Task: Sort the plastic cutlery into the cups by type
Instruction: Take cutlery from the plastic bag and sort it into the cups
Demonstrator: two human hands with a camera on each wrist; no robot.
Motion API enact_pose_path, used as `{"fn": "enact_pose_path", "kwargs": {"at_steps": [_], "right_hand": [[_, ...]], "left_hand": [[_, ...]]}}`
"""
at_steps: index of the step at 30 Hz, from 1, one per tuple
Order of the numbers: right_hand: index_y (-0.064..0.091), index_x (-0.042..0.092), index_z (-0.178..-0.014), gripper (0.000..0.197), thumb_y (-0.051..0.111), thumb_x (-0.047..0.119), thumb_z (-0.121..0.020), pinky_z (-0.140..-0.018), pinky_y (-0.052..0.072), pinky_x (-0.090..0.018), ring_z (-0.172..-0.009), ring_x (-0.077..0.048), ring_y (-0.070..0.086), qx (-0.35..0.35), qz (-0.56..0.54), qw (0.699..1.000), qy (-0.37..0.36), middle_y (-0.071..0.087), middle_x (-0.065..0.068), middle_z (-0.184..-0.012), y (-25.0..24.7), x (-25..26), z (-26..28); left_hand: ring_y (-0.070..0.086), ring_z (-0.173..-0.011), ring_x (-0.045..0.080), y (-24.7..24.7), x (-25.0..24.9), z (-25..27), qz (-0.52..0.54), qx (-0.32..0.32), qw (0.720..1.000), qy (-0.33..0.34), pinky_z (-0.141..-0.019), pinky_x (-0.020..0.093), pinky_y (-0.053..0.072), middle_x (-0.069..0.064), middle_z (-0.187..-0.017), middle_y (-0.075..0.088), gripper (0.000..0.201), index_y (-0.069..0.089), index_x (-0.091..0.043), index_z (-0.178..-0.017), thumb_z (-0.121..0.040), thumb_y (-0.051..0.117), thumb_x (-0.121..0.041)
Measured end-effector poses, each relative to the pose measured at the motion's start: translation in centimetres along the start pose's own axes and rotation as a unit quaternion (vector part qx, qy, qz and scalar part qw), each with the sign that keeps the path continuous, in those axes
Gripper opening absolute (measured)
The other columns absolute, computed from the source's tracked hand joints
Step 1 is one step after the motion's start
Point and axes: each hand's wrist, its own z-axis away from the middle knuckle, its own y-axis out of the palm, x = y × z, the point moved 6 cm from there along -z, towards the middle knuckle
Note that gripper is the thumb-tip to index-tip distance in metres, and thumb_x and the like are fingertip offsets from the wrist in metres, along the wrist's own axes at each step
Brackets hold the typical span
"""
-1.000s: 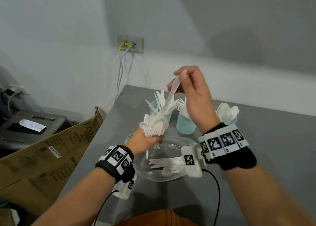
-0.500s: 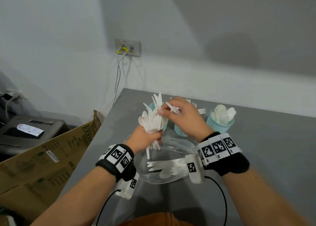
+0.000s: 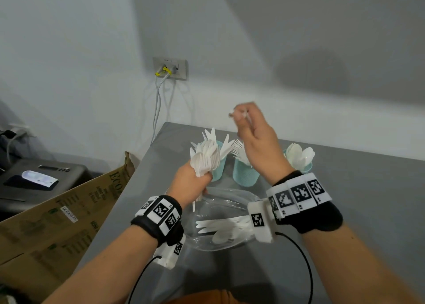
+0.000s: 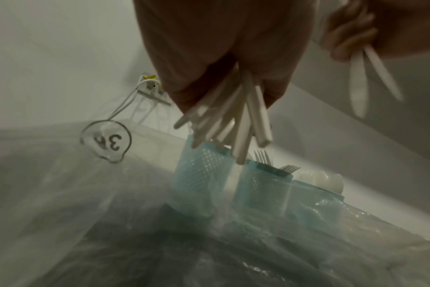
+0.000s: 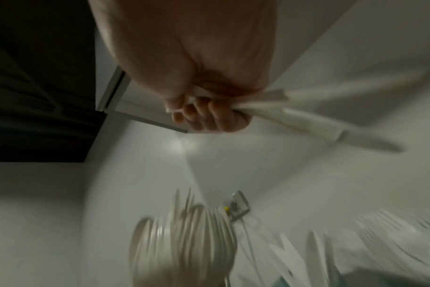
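Observation:
My left hand [image 3: 190,184] grips a bundle of white plastic cutlery [image 3: 204,158], spoon bowls up; its handles [image 4: 233,124] hang below the fist. My right hand [image 3: 255,138] is raised above the cups and grips two white pieces [image 4: 363,77] that look like knives [image 5: 307,124], blurred by motion. Three teal cups stand in a row behind: the left cup [image 3: 219,168] holds knives, the middle cup [image 3: 245,177] forks, the right cup [image 3: 307,168] spoons. A clear plastic bag [image 3: 230,202] in front of them holds more loose cutlery [image 3: 220,225].
The grey table [image 3: 356,211] ends at a left edge beside an open cardboard box [image 3: 57,216]. A black printer [image 3: 34,179] sits further left. A wall socket [image 3: 170,69] with cables hangs behind the table. A round tag [image 4: 106,139] is on the bag.
My right hand dropped from above to the bundle in my left hand, then rose again holding white pieces. The left hand has stayed about where it was with its bundle.

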Motion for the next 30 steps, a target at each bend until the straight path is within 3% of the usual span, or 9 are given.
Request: {"fn": "enact_pose_path", "kwargs": {"at_steps": [3, 7, 10, 13, 18, 23, 25, 28, 30], "right_hand": [[0.061, 0.026, -0.093, 0.033, 0.065, 0.056, -0.079, -0.061, 0.043, -0.024, -0.06, -0.003, 0.051, 0.048, 0.047, 0.994, 0.092, 0.058, 0.011, -0.071, 1.7, -3.3, 1.0], [0.069, 0.027, -0.084, 0.02, 0.076, 0.042, -0.074, -0.062, 0.04, -0.022, -0.059, -0.008, 0.05, 0.049, 0.008, 0.987, 0.154, 0.051, 0.008, -0.061, 2.6, -4.8, 1.6], [0.071, 0.024, -0.08, 0.01, 0.075, 0.033, -0.078, -0.073, 0.046, -0.02, -0.072, -0.005, 0.061, 0.028, -0.02, 0.988, 0.147, 0.065, 0.011, -0.073, 2.6, -4.6, 1.4], [0.07, 0.022, -0.081, 0.011, 0.07, 0.033, -0.082, -0.084, 0.052, -0.031, -0.08, -0.008, 0.065, 0.005, -0.018, 0.99, 0.142, 0.07, 0.009, -0.079, 2.4, -4.8, 1.1], [0.068, 0.023, -0.086, 0.013, 0.063, 0.035, -0.087, -0.084, 0.053, -0.04, -0.085, -0.009, 0.066, -0.01, 0.001, 0.996, 0.092, 0.071, 0.009, -0.083, 1.8, -3.8, 0.4], [0.067, 0.024, -0.09, 0.006, 0.065, 0.029, -0.088, -0.076, 0.05, -0.019, -0.081, 0.002, 0.061, -0.016, -0.009, 0.997, 0.08, 0.068, 0.012, -0.085, 1.3, -2.7, -0.6], [0.069, 0.026, -0.102, 0.015, 0.063, 0.03, -0.089, -0.078, 0.047, -0.011, -0.085, 0.006, 0.06, 0.002, -0.023, 0.995, 0.093, 0.068, 0.015, -0.091, 1.1, -2.6, -1.1], [0.071, 0.022, -0.106, 0.024, 0.056, 0.036, -0.093, -0.091, 0.048, -0.027, -0.098, -0.009, 0.063, 0.063, 0.003, 0.991, 0.117, 0.071, 0.004, -0.103, 1.7, -3.1, -1.6], [0.073, 0.023, -0.099, 0.023, 0.052, 0.033, -0.095, -0.091, 0.047, -0.029, -0.098, -0.012, 0.063, 0.079, 0.014, 0.991, 0.11, 0.071, 0.004, -0.103, 1.7, -2.8, -1.8]], "left_hand": [[0.067, -0.054, 0.022, -0.2, -0.4, 0.0, -0.002, -0.015, 1.0, 0.0, -0.063, 0.036, 0.057, 0.0, -0.072, 0.065, 0.018, 0.05, -0.03, -0.082, -0.08, 0.057, -0.014], [0.068, -0.054, 0.021, 0.0, -0.2, 0.0, 0.022, -0.025, 0.999, -0.012, -0.061, 0.038, 0.058, -0.001, -0.073, 0.067, 0.026, 0.053, -0.028, -0.099, -0.078, 0.059, -0.014], [0.068, -0.054, 0.019, 0.4, -0.3, 0.1, 0.064, -0.015, 0.998, -0.008, -0.059, 0.034, 0.058, -0.002, -0.079, 0.067, 0.027, 0.055, -0.025, -0.103, -0.082, 0.064, -0.01], [0.07, -0.06, 0.022, 1.0, -0.2, 0.1, 0.138, 0.011, 0.99, -0.016, -0.061, 0.031, 0.058, -0.001, -0.083, 0.068, 0.029, 0.059, -0.015, -0.11, -0.083, 0.069, -0.01], [0.069, -0.063, 0.023, 1.6, 0.0, -0.3, 0.193, 0.035, 0.98, -0.027, -0.062, 0.029, 0.057, 0.003, -0.083, 0.067, 0.035, 0.058, -0.008, -0.113, -0.081, 0.072, -0.01], [0.065, -0.057, 0.013, 1.6, 0.1, -0.6, 0.162, 0.025, 0.986, -0.024, -0.054, 0.019, 0.051, 0.002, -0.081, 0.067, 0.027, 0.06, -0.007, -0.11, -0.085, 0.068, -0.012], [0.062, -0.053, 0.01, 1.6, 0.1, -0.7, 0.147, 0.023, 0.989, -0.015, -0.053, 0.018, 0.05, 0.001, -0.076, 0.066, 0.024, 0.059, -0.008, -0.109, -0.087, 0.066, -0.012], [0.061, -0.051, 0.008, 1.5, 0.1, -0.9, 0.129, 0.025, 0.991, -0.002, -0.053, 0.019, 0.049, -0.001, -0.073, 0.064, 0.022, 0.059, -0.011, -0.108, -0.087, 0.065, -0.013], [0.061, -0.051, 0.008, 1.4, 0.4, -0.9, 0.119, 0.026, 0.993, 0.001, -0.055, 0.02, 0.051, 0.0, -0.072, 0.064, 0.021, 0.058, -0.011, -0.107, -0.087, 0.066, -0.014]]}}
